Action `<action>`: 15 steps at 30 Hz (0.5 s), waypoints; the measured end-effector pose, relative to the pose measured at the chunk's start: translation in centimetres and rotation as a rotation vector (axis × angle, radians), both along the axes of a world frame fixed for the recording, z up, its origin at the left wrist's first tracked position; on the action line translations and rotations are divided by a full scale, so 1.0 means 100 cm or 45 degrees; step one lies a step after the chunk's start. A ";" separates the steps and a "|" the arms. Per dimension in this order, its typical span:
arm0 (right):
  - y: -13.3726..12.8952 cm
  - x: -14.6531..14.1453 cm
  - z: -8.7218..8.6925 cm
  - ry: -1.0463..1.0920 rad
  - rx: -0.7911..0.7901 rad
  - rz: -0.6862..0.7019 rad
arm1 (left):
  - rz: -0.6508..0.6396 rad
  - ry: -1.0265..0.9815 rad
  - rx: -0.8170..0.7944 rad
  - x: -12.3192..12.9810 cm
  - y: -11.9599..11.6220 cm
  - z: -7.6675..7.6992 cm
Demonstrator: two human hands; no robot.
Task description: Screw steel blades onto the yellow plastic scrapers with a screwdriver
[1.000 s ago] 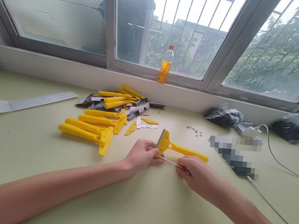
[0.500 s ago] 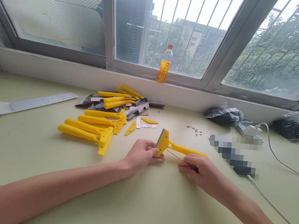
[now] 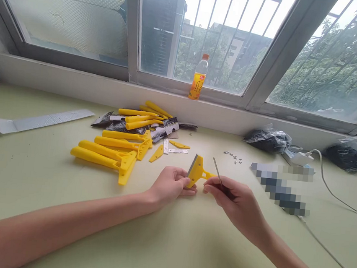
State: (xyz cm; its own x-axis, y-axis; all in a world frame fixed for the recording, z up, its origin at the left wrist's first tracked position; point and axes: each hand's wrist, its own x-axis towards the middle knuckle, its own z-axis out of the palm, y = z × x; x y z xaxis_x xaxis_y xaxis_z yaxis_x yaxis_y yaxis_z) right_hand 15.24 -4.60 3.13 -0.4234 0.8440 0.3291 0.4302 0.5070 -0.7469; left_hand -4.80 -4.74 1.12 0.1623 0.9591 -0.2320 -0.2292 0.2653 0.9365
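Note:
My left hand (image 3: 171,184) grips the head of a yellow scraper (image 3: 196,172) between thumb and fingers. A metal blade edge shows along the left side of that head. My right hand (image 3: 234,196) is closed around the handle of a screwdriver (image 3: 217,170), whose thin shaft points up and away from me. Part of the scraper's handle is hidden behind the right hand. Small screws (image 3: 233,157) lie scattered beyond the right hand. Past the left hand are two loose yellow plates (image 3: 157,153) and some white blade strips (image 3: 177,151).
Several yellow scraper handles (image 3: 106,159) lie to the left, with more on black packets (image 3: 104,119) behind. A silvery strip (image 3: 43,121) rests far left. Right are black-filled bags (image 3: 268,139), a charger (image 3: 301,158) with cables and a blurred dark object. A bottle (image 3: 198,79) stands on the sill.
My right hand has shifted left and turned, so the screwdriver shaft now points upward rather than toward the scraper head. The left hand keeps its hold on the scraper.

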 end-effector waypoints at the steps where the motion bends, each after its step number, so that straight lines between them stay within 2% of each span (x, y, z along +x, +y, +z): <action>1: 0.002 -0.009 0.000 0.042 0.001 -0.011 | -0.001 -0.003 0.009 0.000 0.000 0.000; 5: 0.008 -0.031 -0.010 0.073 -0.024 -0.073 | -0.004 -0.012 0.050 0.000 -0.001 -0.002; 8: 0.008 -0.031 -0.019 0.076 -0.032 -0.132 | -0.018 -0.020 0.075 0.001 -0.001 -0.004; 15: 0.009 -0.034 -0.030 0.182 -0.033 -0.120 | -0.045 -0.039 0.123 -0.001 0.001 -0.006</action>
